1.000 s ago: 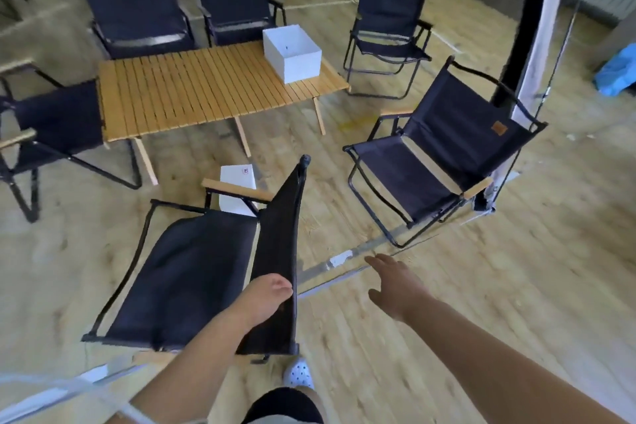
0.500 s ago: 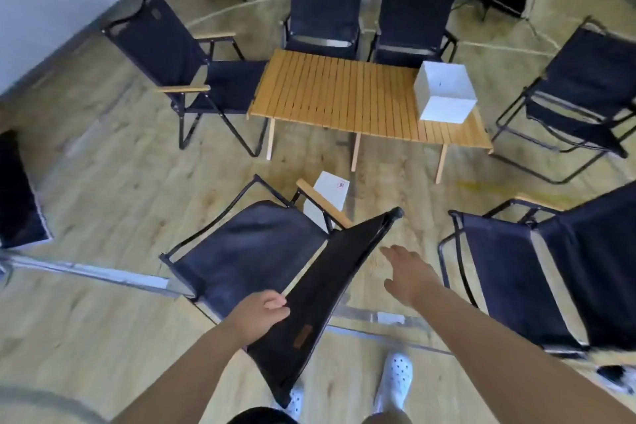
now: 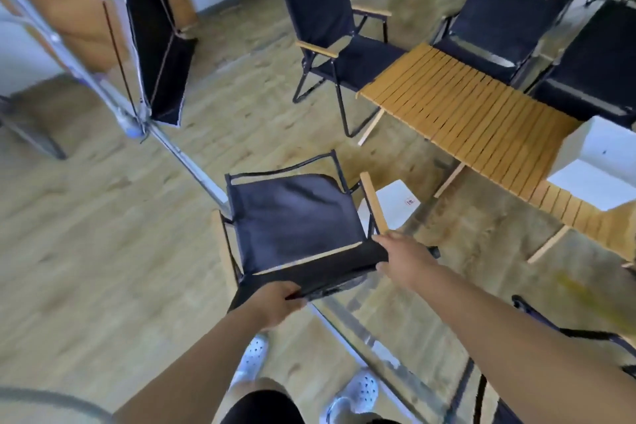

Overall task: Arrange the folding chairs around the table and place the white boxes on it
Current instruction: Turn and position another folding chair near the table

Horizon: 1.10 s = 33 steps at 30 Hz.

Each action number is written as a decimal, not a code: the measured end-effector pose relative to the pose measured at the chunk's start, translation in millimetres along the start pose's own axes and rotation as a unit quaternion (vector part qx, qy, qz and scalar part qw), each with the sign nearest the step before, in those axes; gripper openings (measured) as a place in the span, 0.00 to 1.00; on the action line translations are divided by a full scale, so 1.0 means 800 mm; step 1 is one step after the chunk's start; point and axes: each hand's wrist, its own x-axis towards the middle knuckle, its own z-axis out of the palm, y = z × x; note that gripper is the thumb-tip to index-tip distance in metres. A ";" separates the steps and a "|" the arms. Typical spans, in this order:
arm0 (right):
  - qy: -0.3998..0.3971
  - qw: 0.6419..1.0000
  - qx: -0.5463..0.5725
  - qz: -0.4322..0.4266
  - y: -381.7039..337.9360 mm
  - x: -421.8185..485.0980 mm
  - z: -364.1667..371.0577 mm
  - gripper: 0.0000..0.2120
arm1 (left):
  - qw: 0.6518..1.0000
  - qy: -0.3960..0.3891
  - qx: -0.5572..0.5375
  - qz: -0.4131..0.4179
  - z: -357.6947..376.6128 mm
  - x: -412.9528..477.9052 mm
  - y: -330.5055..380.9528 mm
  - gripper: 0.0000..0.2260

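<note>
Gripping the folding chair [image 3: 292, 220] by its backrest: right hand [image 3: 404, 262] has joined left hand [image 3: 275, 299], fingers [image 3: 390, 239] clenched on it, 2-handed shift toward the worktop [image 3: 464, 113] likely.

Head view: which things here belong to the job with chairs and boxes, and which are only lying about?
Job: slatted table; white box on it; white box on the floor; folding chair, gripped at its backrest by left hand and right hand; chair at the table's end; chairs behind the table.
Lying about: metal pole; black fabric panel.
</note>
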 end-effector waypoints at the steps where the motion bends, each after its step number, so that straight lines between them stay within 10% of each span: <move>1: -0.016 1.000 -0.009 -0.010 0.003 0.001 -0.002 0.30 | 1.000 0.008 -0.001 -0.007 0.004 0.001 -0.001 0.08; 9: -0.134 0.989 -0.041 -0.051 0.007 0.015 0.010 0.20 | 0.996 0.065 0.018 -0.050 0.030 0.001 -0.008 0.05; 17: -0.150 0.977 -0.144 -0.048 0.007 0.021 0.003 0.17 | 0.963 0.033 0.186 -0.194 0.024 -0.002 -0.032 0.26; 33: -0.163 0.974 -0.156 0.034 -0.007 0.077 0.009 0.15 | 0.974 0.029 0.189 -0.118 -0.029 0.027 -0.030 0.31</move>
